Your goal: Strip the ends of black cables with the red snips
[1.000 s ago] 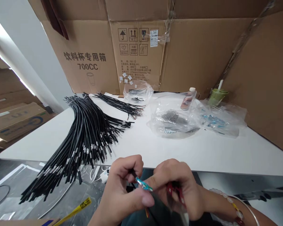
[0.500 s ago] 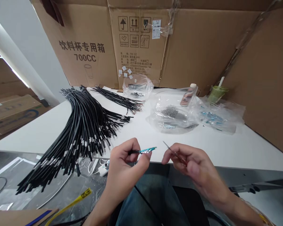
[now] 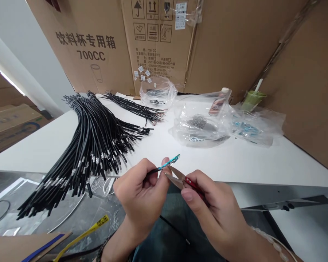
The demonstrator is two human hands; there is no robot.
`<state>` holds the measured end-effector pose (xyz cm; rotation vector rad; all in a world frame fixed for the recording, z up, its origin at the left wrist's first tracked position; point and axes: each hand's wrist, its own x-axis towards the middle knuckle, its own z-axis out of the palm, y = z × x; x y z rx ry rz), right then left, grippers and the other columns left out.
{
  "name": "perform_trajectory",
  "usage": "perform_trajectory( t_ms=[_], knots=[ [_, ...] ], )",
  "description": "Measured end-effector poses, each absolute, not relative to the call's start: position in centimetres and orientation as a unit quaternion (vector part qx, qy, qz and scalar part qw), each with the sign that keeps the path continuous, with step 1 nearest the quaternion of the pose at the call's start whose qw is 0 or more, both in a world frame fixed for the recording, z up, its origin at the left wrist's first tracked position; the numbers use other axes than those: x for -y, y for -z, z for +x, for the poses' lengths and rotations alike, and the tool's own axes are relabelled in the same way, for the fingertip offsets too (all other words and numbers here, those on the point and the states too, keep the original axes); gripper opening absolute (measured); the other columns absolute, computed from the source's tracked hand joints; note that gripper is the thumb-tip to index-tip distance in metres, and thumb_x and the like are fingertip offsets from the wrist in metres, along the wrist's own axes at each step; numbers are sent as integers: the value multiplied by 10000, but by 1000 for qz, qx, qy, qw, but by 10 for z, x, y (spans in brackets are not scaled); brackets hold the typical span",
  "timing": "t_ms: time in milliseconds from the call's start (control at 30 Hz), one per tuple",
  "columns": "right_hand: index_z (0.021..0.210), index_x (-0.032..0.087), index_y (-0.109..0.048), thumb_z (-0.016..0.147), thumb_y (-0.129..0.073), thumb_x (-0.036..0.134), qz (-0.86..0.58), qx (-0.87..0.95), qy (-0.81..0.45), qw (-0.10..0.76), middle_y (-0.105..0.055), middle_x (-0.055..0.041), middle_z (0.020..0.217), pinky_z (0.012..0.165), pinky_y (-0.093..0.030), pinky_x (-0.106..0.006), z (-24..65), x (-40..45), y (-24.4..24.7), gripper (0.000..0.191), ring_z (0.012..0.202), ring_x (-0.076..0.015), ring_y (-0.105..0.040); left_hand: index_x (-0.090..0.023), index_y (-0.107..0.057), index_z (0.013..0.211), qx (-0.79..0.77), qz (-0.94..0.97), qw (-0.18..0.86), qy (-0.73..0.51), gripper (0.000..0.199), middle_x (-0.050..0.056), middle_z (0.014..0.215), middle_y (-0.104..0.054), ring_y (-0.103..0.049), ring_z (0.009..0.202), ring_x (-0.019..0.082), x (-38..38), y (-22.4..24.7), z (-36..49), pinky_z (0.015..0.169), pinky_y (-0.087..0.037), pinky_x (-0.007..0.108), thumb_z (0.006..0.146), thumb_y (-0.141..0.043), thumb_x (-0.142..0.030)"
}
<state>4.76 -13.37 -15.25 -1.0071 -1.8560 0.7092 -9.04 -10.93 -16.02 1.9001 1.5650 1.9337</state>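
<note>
Fingers of the left hand (image 3: 140,193) are being pinched around a black cable (image 3: 152,170) at lower centre, its blue-tagged end slanting toward the upper right. Red-handled snips (image 3: 180,179), blades parted and pointing upper left, are being gripped by the right hand (image 3: 210,211).

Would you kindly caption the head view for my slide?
Left hand pinches a black cable with a teal tip; right hand holds open red-handled snips beside it.

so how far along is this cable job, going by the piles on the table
Looks done: a big pile of black cables with pale bands near their ends lies on the table. In hand: the left hand pinches one cable's blue-tipped end; the right hand holds red snips open beside it. Left: a smaller bundle behind.
</note>
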Motion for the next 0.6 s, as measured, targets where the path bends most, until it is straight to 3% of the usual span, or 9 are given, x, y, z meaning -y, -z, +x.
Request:
perform_trajectory(
  t_ms=[200, 600],
  knots=[
    [745, 198, -435, 954, -465, 295, -406, 777, -228, 423, -298, 90, 541, 396, -235, -189, 48, 131, 144, 232, 425, -54, -260, -174, -408, 575, -510, 609, -24, -607, 337, -98, 510, -269, -223, 475, 40, 109, 161, -90, 432, -173, 193, 803, -648, -114],
    [711, 200, -400, 954, -469, 275, -400, 777, -245, 420, -297, 87, 546, 417, -233, -179, 49, 128, 144, 264, 447, -50, -251, -177, -399, 572, -520, 613, -49, -593, 328, -97, 511, -276, -235, 480, 44, 107, 162, -90, 456, -203, 193, 796, -629, -108]
  ],
)
